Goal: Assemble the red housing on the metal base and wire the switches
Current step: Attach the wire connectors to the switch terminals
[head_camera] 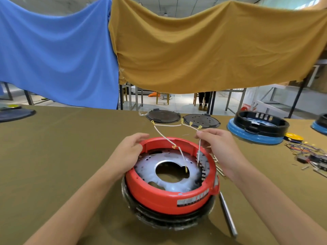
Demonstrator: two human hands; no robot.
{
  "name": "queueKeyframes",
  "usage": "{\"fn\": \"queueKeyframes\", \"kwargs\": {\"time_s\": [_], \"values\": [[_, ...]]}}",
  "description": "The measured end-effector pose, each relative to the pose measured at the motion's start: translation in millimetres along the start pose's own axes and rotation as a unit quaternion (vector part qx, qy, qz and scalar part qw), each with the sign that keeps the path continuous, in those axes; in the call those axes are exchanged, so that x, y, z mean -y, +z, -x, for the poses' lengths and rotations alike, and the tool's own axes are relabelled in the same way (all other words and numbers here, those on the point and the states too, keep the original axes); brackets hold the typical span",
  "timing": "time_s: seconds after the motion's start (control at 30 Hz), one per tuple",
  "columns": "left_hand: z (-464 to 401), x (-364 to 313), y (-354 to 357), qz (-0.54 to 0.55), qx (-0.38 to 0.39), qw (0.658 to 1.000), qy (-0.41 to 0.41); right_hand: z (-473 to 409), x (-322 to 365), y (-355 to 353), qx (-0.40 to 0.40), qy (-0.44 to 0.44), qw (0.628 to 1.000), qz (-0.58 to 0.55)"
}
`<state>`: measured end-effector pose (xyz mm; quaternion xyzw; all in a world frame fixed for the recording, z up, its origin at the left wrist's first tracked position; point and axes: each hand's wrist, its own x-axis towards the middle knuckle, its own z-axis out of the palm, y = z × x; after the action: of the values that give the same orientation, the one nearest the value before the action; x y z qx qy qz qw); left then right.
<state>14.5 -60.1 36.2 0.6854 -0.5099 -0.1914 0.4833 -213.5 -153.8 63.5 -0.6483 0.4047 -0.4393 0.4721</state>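
Observation:
The red ring-shaped housing (159, 193) sits on the metal base (175, 187), whose silver plate with a large centre hole shows inside the ring. A dark part (168, 221) lies under the housing. My left hand (127, 154) grips the housing's far left rim. My right hand (217, 147) is above the right rim and pinches a white wire harness (168, 140) with yellow terminals. Several wire ends fan out above the hand, and one hangs down into the centre hole.
A metal rod-like tool (228, 216) lies right of the housing. Two black round lids (163, 116) (201, 121) sit at the table's far edge. A black-and-blue housing (258, 128) stands at the right, with loose wires and switches (307, 154) near it.

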Motion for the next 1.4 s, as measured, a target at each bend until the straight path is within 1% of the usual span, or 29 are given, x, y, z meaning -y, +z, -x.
{"fn": "queueKeyframes", "kwargs": {"time_s": [0.07,0.1,0.17,0.23,0.33,0.47,0.57,0.63,0.73,0.8,0.87,0.93,1.0,1.07,1.13,1.23,1.33,1.4], "values": [[3,1,2,-0.077,-0.04,0.996,-0.002,-2,1,-1,0.0,0.007,1.0,0.004],[4,1,3,-0.125,-0.046,0.991,-0.012,-3,1,-1,0.003,0.01,1.0,0.01],[5,1,2,-0.22,-0.028,0.974,-0.047,-2,-1,0,0.013,0.017,0.999,0.034],[5,-4,-5,-0.265,0.004,0.96,-0.086,-1,-3,3,0.024,0.022,0.998,0.051],[3,-8,-14,-0.233,0.025,0.965,-0.115,1,-6,7,0.02,0.018,0.997,0.071],[5,-7,-11,-0.123,0.03,0.987,-0.1,0,-6,13,0.02,-0.004,0.994,0.106],[5,-8,-13,-0.138,0.028,0.987,-0.079,-3,-7,16,0.031,-0.024,0.99,0.135],[6,-13,-20,-0.15,0.034,0.983,-0.102,-7,-6,17,0.057,-0.033,0.987,0.149],[8,-16,-30,-0.194,0.093,0.968,-0.132,-12,-1,18,0.119,-0.046,0.98,0.154],[6,-13,-33,-0.168,0.099,0.972,-0.134,-13,2,18,0.143,-0.057,0.974,0.166],[3,-9,-29,-0.143,0.073,0.983,-0.091,-13,4,16,0.147,-0.062,0.971,0.175],[2,-9,-23,-0.138,0.073,0.987,-0.042,-11,5,14,0.146,-0.067,0.97,0.182],[2,-7,-21,-0.122,0.097,0.987,-0.025,-9,6,12,0.134,-0.075,0.969,0.195],[3,-6,-22,-0.116,0.098,0.988,-0.021,-8,6,11,0.106,-0.073,0.972,0.196],[3,-5,-25,-0.138,0.093,0.986,-0.016,-8,5,9,0.093,-0.065,0.975,0.189],[2,-5,-28,-0.211,0.099,0.972,0.01,-7,2,5,0.103,-0.058,0.975,0.186],[5,-7,-26,-0.298,0.06,0.952,0.02,-8,4,4,0.088,-0.077,0.972,0.204],[6,-8,-23,-0.328,0.041,0.944,0.004,-9,7,4,0.083,-0.097,0.967,0.222]]}}
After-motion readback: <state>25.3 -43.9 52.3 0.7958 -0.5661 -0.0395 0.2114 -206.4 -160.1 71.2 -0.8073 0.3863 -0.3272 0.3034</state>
